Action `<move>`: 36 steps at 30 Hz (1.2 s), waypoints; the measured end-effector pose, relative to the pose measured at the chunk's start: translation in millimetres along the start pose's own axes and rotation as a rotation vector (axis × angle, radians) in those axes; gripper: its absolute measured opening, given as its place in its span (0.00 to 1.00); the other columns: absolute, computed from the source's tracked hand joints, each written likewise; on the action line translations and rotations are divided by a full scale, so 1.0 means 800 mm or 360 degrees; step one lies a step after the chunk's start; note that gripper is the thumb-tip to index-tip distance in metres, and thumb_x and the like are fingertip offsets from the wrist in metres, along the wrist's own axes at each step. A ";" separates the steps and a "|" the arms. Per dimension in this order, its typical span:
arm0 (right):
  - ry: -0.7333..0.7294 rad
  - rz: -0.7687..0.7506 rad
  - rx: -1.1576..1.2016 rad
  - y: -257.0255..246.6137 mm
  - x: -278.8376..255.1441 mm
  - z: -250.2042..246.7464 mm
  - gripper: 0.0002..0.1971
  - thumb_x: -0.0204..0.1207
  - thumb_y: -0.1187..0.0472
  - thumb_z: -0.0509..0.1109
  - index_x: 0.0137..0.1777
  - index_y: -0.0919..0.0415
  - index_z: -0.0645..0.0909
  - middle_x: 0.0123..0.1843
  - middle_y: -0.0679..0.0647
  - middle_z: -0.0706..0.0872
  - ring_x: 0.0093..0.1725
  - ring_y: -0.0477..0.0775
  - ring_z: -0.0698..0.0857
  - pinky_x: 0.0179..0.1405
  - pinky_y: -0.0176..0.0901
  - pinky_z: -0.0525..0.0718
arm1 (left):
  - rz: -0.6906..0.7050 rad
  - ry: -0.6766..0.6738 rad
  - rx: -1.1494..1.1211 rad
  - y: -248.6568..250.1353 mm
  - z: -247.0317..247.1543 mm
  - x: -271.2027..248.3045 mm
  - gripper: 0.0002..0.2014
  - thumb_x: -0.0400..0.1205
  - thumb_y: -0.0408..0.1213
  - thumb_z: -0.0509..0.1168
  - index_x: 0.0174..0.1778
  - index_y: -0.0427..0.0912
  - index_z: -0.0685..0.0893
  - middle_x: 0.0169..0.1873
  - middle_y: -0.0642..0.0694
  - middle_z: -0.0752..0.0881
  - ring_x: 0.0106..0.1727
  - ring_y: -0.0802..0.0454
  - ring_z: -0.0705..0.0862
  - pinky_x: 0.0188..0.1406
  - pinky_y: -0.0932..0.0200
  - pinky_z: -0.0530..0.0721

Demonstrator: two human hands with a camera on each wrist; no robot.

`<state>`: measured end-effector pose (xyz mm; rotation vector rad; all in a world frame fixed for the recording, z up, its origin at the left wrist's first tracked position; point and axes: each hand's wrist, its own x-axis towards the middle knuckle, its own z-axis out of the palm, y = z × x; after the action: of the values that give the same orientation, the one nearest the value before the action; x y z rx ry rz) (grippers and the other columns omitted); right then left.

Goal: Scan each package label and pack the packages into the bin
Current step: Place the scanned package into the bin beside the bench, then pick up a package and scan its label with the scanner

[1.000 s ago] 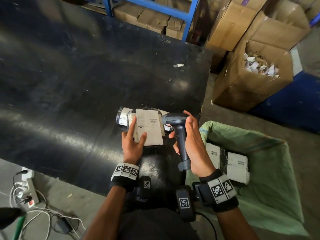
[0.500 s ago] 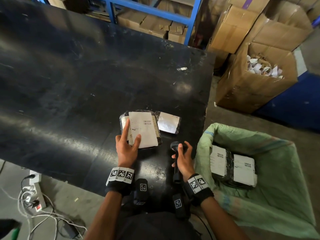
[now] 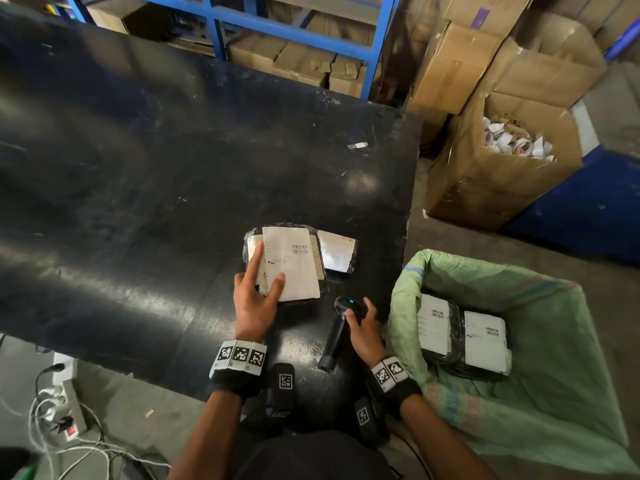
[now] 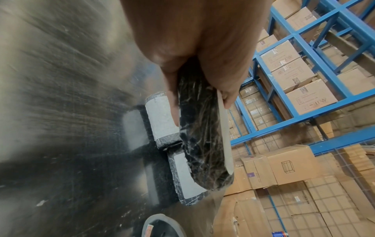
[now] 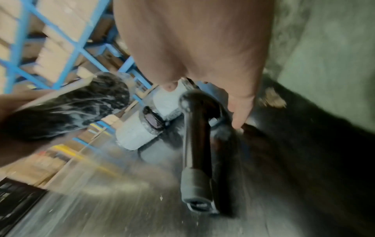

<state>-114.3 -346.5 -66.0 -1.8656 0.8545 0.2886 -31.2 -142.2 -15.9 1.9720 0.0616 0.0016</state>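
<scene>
My left hand (image 3: 267, 271) pinches the near edge of a black plastic-wrapped package (image 3: 294, 268) with a white barcode label, thumb on the label. In the left wrist view this package (image 4: 202, 136) is tilted up off the table. Two more packages lie under and behind it, one at its left (image 3: 250, 244) and one at its right (image 3: 337, 251). The black barcode scanner (image 3: 337, 337) lies flat on the table. My right hand (image 3: 360, 311) rests by the scanner head with fairly straight fingers. The green sack-lined bin (image 3: 485, 268) at the right holds two labelled packages (image 3: 433, 323).
The black table (image 3: 138, 168) ends just right of the scanner, with the bin below that edge. Cardboard boxes (image 3: 502, 174) stand on the floor behind the bin, one full of paper scraps. Blue shelving (image 3: 294, 29) runs along the back. Cables and a power strip (image 3: 69, 417) lie on the floor at the left.
My right hand has come back from the label, brought the scanner down and laid it flat on the table, and loosened its grip. My left hand keeps hold of the package.
</scene>
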 end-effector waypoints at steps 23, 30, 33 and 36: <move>0.0080 -0.0769 0.0457 -0.066 -0.058 -0.112 0.29 0.86 0.57 0.62 0.84 0.41 0.57 0.72 0.23 0.66 0.67 0.22 0.75 0.58 0.29 0.83 | 0.0155 -0.0667 -0.0644 0.073 0.104 -0.028 0.34 0.77 0.48 0.74 0.81 0.60 0.73 0.72 0.59 0.81 0.71 0.57 0.83 0.63 0.52 0.88; 0.0281 -0.0744 0.0471 -0.032 -0.079 -0.211 0.27 0.86 0.62 0.62 0.82 0.45 0.61 0.76 0.25 0.65 0.73 0.19 0.67 0.66 0.19 0.71 | 0.0366 -0.0923 -0.0197 0.115 0.172 -0.061 0.33 0.80 0.64 0.60 0.83 0.73 0.59 0.74 0.60 0.75 0.74 0.57 0.77 0.75 0.49 0.79; 0.0334 -0.0650 0.0377 0.002 -0.078 -0.267 0.28 0.85 0.60 0.63 0.83 0.46 0.63 0.81 0.32 0.66 0.79 0.30 0.66 0.76 0.28 0.68 | 0.0625 -0.0936 0.0102 0.127 0.207 -0.085 0.33 0.84 0.63 0.48 0.87 0.61 0.58 0.75 0.50 0.73 0.78 0.51 0.69 0.80 0.54 0.67; 0.0315 -0.0480 0.0269 0.038 -0.072 -0.319 0.28 0.85 0.60 0.64 0.83 0.43 0.64 0.79 0.38 0.69 0.78 0.43 0.71 0.77 0.45 0.73 | 0.0848 -0.0832 0.0449 0.120 0.252 -0.105 0.32 0.88 0.56 0.45 0.88 0.46 0.58 0.87 0.41 0.60 0.89 0.42 0.52 0.88 0.46 0.55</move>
<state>-221.4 -552.2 59.8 -1.8514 0.6916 -0.1535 -105.1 -368.8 -4.1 2.1524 -0.8410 -0.1825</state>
